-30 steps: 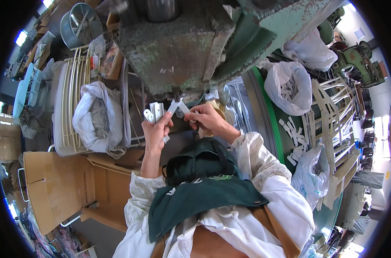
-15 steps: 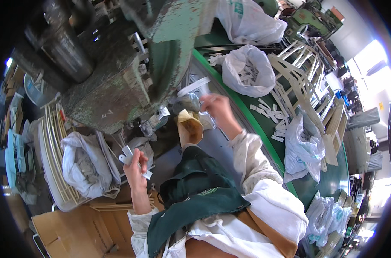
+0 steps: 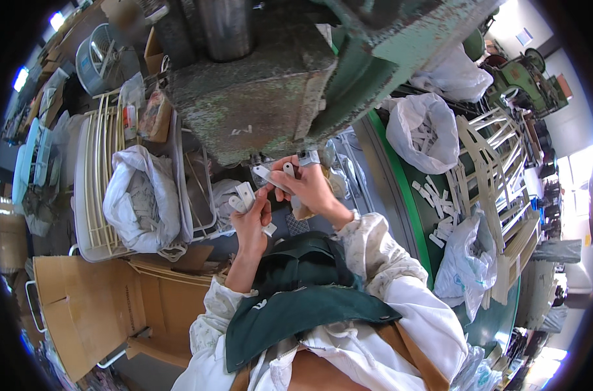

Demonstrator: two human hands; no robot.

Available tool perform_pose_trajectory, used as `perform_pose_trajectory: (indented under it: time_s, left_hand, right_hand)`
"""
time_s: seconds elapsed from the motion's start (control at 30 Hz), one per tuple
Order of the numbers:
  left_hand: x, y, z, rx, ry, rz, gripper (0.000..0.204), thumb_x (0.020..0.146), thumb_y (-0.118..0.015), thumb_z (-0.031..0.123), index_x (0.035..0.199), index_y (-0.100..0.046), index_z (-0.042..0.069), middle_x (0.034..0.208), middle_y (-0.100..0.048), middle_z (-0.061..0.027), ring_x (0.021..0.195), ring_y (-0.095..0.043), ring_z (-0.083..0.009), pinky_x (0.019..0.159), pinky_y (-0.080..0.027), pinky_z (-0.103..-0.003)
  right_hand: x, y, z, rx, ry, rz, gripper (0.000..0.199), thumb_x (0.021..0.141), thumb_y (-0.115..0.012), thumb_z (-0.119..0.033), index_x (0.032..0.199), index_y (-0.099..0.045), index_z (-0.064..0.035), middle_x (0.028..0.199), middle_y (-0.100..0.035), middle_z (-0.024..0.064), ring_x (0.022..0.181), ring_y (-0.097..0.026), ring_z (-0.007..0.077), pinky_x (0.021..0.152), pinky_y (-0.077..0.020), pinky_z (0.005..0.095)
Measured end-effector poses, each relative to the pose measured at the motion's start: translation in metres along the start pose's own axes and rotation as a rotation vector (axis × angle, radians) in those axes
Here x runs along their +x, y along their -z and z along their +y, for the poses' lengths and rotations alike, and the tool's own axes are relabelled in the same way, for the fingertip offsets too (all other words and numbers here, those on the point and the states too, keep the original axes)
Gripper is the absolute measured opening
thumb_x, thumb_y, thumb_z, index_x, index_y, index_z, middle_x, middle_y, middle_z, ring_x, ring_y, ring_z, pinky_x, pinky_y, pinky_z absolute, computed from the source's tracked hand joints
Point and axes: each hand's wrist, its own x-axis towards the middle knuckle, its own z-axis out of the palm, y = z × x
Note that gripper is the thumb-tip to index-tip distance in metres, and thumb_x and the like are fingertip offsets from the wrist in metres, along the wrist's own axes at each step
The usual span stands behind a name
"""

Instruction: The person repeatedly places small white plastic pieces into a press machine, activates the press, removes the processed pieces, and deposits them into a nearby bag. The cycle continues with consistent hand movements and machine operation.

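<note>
My left hand [image 3: 249,225] is closed around a few small white flat strips [image 3: 245,195] with rounded, holed ends. Another white end pokes out below its fingers. Close beside it, my right hand [image 3: 313,190] pinches white holed strips [image 3: 265,174], and the fingertips of both hands nearly meet. Both are just under the worn green press [image 3: 244,120], whose lower tooling is partly hidden behind the fingers.
At left, a white sack [image 3: 142,225] of strips sits in a rack. An open cardboard box [image 3: 91,306] lies below it. On the right, a green-edged table [image 3: 401,186] bears another sack [image 3: 433,107], loose strips [image 3: 433,195], a plastic bag [image 3: 462,264] and pale frames [image 3: 498,189].
My right hand has left the white-lidded container and come left to the press, now with white strips in it. My left hand has moved right and up, still holding strips. The view has shifted.
</note>
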Motion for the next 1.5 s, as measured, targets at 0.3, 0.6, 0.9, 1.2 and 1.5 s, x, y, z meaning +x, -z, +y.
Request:
perform_pose_trajectory:
  time_s: [0.3, 0.6, 0.9, 1.2, 1.5]
  left_hand:
    - [0.025, -0.017, 0.004, 0.139, -0.078, 0.083, 0.016, 0.084, -0.069, 0.015, 0.076, -0.064, 0.003, 0.059, -0.054, 0.0023, 0.045, -0.039, -0.0022, 0.040, -0.024, -0.020]
    - [0.031, 0.009, 0.001, 0.036, 0.032, -0.028, 0.008, 0.081, -0.068, 0.007, 0.082, -0.062, 0.002, 0.058, -0.049, 0.0024, 0.042, -0.036, -0.0038, 0.039, -0.025, -0.021]
    - [0.002, 0.040, 0.015, -0.193, 0.119, -0.268, 0.038, 0.094, -0.045, 0.016, 0.123, -0.048, -0.009, 0.084, -0.052, -0.0055, 0.065, -0.043, -0.0100, 0.062, -0.036, -0.027]
    - [0.007, 0.047, 0.025, -0.251, 0.222, -0.246, 0.031, 0.094, -0.052, 0.015, 0.113, -0.054, -0.008, 0.085, -0.058, -0.0086, 0.061, -0.045, -0.0097, 0.057, -0.038, -0.023]
    - [0.010, 0.038, 0.020, -0.213, 0.105, -0.153, 0.027, 0.095, -0.052, 0.022, 0.102, -0.055, -0.004, 0.081, -0.059, -0.0110, 0.055, -0.043, -0.0083, 0.051, -0.032, -0.022]
  right_hand:
    - [0.004, -0.010, 0.018, -0.257, 0.073, 0.221, 0.015, 0.093, -0.057, -0.012, 0.096, -0.055, 0.0028, 0.063, -0.058, 0.0044, 0.049, -0.053, 0.0083, 0.043, -0.0416, 0.0230]
    - [0.110, 0.092, 0.145, -0.986, 0.287, 0.020, 0.024, 0.094, -0.043, -0.011, 0.090, -0.063, 0.0015, 0.085, -0.065, 0.0090, 0.075, -0.063, 0.0190, 0.067, -0.0498, 0.0293]
    - [0.167, 0.093, 0.227, -1.317, 0.418, 0.050, 0.017, 0.089, -0.052, -0.010, 0.092, -0.063, 0.0012, 0.088, -0.067, 0.0086, 0.078, -0.063, 0.0184, 0.069, -0.0496, 0.0301]
    - [0.159, 0.107, 0.212, -1.256, 0.422, -0.001, 0.015, 0.083, -0.060, -0.009, 0.094, -0.064, 0.0010, 0.090, -0.068, 0.0083, 0.080, -0.063, 0.0177, 0.070, -0.0494, 0.0308]
    - [0.071, 0.055, 0.076, -0.364, 0.208, 0.005, 0.020, 0.078, -0.069, -0.007, 0.096, -0.064, 0.0007, 0.092, -0.069, 0.0079, 0.082, -0.063, 0.0171, 0.071, -0.0492, 0.0316]
